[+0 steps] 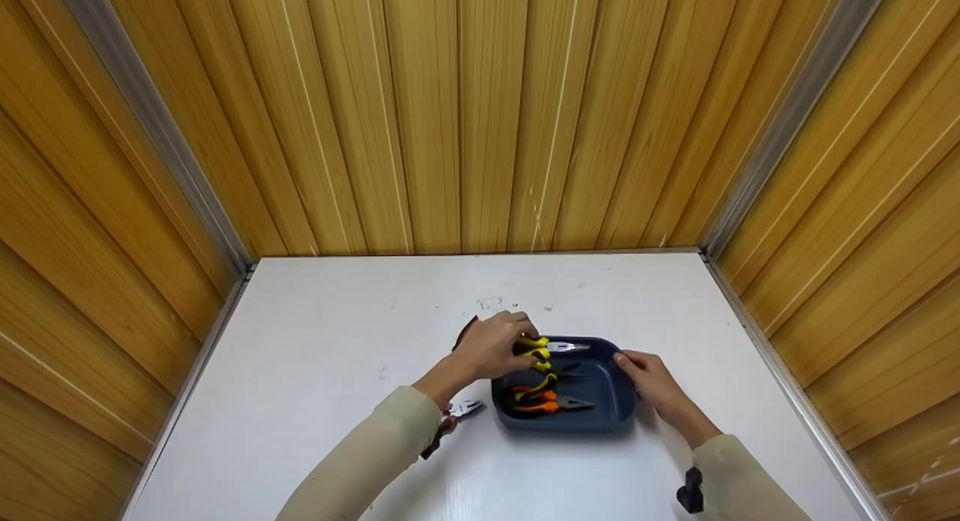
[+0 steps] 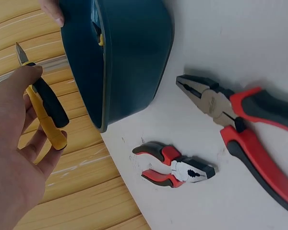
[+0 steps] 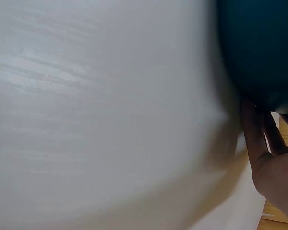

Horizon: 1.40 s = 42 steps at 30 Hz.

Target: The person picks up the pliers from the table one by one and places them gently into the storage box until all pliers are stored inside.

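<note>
My left hand point(image 1: 495, 344) grips yellow-and-black long-nose pliers point(image 2: 47, 108) by the handles, above the left part of a dark blue tray point(image 1: 566, 423). Their silver jaws point right in the head view. Inside the tray lie orange-handled long-nose pliers point(image 1: 551, 406) and another pair with yellow-and-black handles, partly covered by the left hand. My right hand point(image 1: 660, 386) holds the tray's right side, thumb over the rim and fingers against the outer wall. In the right wrist view those fingers point(image 3: 253, 127) reach under the tray's curved side.
Red-and-black combination pliers point(image 2: 213, 103) lie on the white table point(image 1: 337, 318) left of the tray, beneath the left forearm in the head view. A second red-and-black pair point(image 2: 175, 165) lies farther back. Wood-patterned walls point(image 1: 487, 115) enclose the table's back and sides.
</note>
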Available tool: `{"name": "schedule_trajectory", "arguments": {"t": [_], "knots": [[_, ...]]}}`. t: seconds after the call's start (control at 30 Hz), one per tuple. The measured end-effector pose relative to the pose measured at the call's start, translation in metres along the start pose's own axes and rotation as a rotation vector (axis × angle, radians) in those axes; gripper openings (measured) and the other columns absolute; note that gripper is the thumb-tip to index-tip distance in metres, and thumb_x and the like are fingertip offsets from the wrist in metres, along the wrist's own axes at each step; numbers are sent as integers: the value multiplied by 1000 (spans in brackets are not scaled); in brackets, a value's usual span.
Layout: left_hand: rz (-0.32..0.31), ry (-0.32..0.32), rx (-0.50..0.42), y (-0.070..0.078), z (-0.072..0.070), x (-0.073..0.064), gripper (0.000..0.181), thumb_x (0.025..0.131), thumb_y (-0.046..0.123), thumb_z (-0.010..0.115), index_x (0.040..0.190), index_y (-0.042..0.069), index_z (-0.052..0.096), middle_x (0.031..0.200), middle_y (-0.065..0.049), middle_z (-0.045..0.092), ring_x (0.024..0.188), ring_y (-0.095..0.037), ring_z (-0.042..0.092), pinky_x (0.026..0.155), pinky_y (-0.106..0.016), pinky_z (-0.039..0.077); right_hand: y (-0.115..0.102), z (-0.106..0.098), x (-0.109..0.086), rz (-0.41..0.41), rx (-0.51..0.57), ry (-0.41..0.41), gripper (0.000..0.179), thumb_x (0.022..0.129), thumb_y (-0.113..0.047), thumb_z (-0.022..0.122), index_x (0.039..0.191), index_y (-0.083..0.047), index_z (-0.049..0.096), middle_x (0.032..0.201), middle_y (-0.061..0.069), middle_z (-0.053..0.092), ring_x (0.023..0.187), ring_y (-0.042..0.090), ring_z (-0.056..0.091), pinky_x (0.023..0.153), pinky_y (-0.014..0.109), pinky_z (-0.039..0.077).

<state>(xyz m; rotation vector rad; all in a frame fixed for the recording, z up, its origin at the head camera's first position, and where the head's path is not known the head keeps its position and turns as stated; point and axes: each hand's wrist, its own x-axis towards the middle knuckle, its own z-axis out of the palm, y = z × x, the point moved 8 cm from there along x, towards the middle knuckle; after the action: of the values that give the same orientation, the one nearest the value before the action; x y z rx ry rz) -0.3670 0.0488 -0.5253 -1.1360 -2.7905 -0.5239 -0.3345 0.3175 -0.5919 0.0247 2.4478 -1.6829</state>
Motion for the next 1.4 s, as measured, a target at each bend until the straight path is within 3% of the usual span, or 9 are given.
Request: {"name": "schedule_trajectory", "arguments": {"t": [0.33, 0.53, 0.87, 1.07, 1.4], "knots": [[7, -1, -17, 6, 12, 1, 36, 95, 43, 78, 125, 21, 75, 120, 9, 67, 108, -13, 63, 82, -35, 57, 35, -4, 20, -8, -25, 30, 43, 113, -22, 54, 139, 11, 62, 135, 26, 66, 116, 29, 62, 90, 29, 51], [34, -1, -33, 10, 22, 0, 37, 98, 41, 77, 127, 18, 73, 122, 6, 66, 109, -15, 63, 86, -32, 56, 37, -4, 22, -21, -20, 36, 42, 113, -23, 54, 136, 11, 64, 132, 24, 68, 110, 25, 63, 89, 31, 51], [39, -5, -41, 15, 36, 0, 34, 97, 35, 77, 125, 17, 74, 117, 3, 66, 106, -15, 63, 86, -32, 55, 32, -2, 19, -9, -17, 34, 43, 113, -23, 54, 140, 10, 62, 137, 24, 66, 117, 27, 61, 93, 29, 50], [11, -15, -13, 15, 43, 1, 35, 97, 37, 77, 126, 18, 74, 117, 3, 66, 108, -17, 64, 85, -34, 56, 31, -1, 16, 33, 6, 20, 43, 113, -20, 54, 141, 11, 60, 136, 26, 65, 113, 30, 61, 92, 37, 52], [-38, -27, 46, 11, 55, 5, 35, 96, 40, 78, 124, 19, 75, 114, 3, 65, 103, -16, 63, 80, -36, 56, 39, -4, 20, -4, -7, 71, 45, 111, -28, 58, 138, 8, 65, 130, 20, 69, 103, 20, 61, 86, 28, 51]]}}
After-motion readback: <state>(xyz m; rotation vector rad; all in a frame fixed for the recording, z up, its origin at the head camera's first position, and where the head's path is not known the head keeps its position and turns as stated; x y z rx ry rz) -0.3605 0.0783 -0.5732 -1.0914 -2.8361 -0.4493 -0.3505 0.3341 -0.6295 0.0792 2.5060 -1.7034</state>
